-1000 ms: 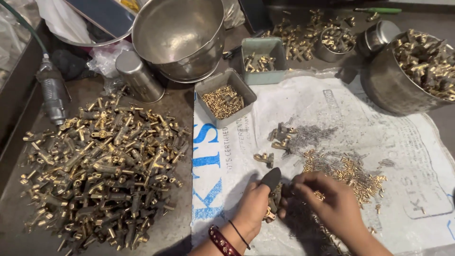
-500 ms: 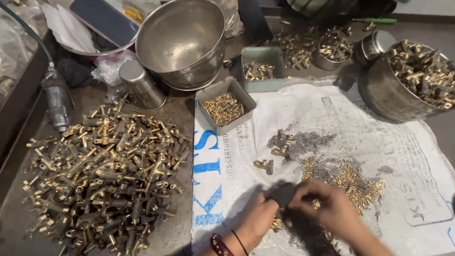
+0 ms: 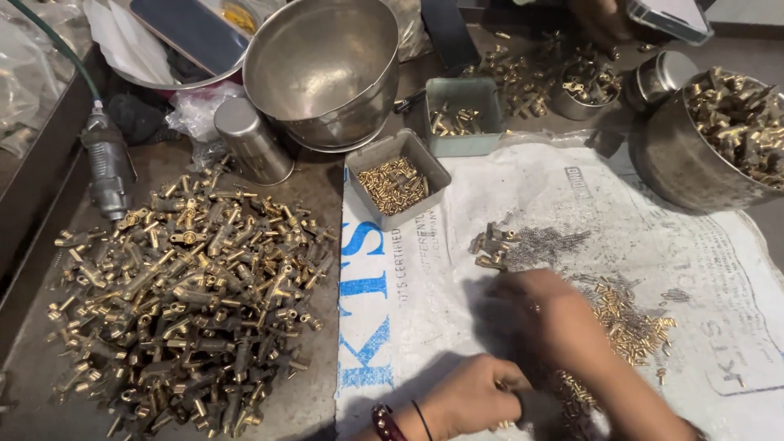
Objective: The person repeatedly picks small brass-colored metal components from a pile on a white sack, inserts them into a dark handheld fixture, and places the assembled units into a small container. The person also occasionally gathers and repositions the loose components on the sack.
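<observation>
Spread across the dark workbench (image 3: 310, 204), a white printed sack (image 3: 555, 212) is lying flat, its bare middle giving open room between the brass fittings heap (image 3: 180, 286) and the steel bowl (image 3: 710, 147). Both hands are working at the near edge — left hand (image 3: 469, 400) curled around a dark tool (image 3: 535, 406), right hand (image 3: 555, 322) blurred over small brass pins (image 3: 629, 322), grip unclear.

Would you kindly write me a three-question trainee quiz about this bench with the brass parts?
1. True or false: the large steel bowl is full of brass parts.
2. The big pile of brass fittings lies on: A) the printed white sack; B) the bare bench.
3. What lies under the right hand?

Key: 1 false, it looks empty. 2 B. 3 Small brass pieces scattered on the sack.
</observation>
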